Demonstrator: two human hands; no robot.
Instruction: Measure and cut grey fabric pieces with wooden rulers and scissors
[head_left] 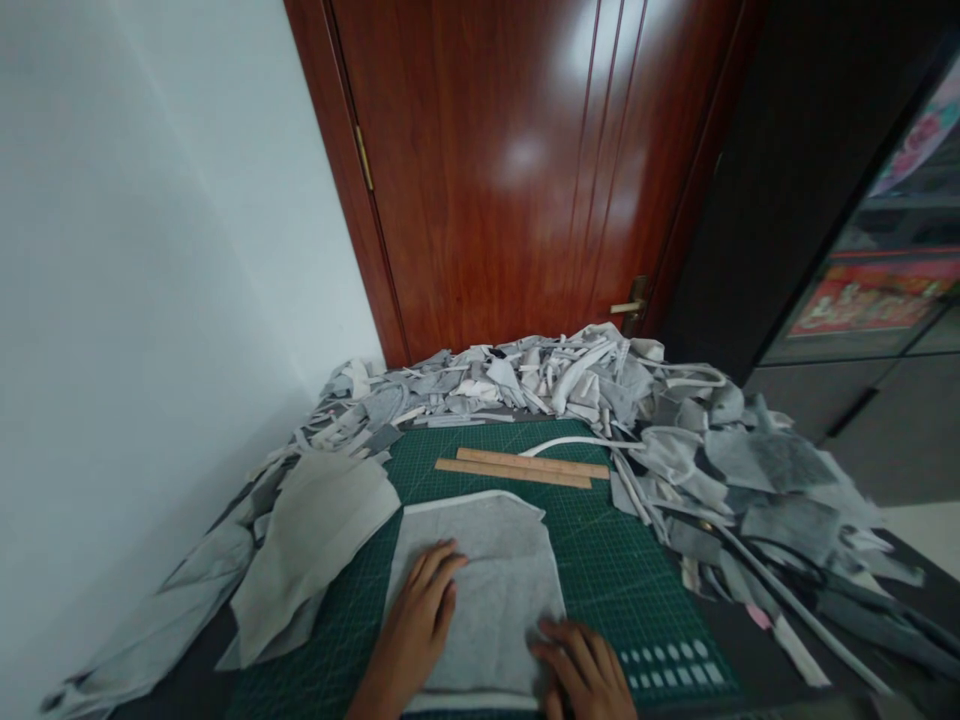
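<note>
Grey cloth piece [499, 595], laid at six o'clock on green mat [630, 560]; judged light, limp, best taken by edges; left hand [420, 620] rested flat, ungripping; right hand [589, 672] at four o'clock, grasp not determinable.

The flat fabric panel [499, 600] under the hands [420, 615] was pale grey with white far and near edges; the rectangular cutting mat [622, 570] around it was green, gridded in paler lines; beyond the hands, two straight wooden rulers [514, 473] were tan.

Grey fabric piece [499, 590], seemingly flat
</note>
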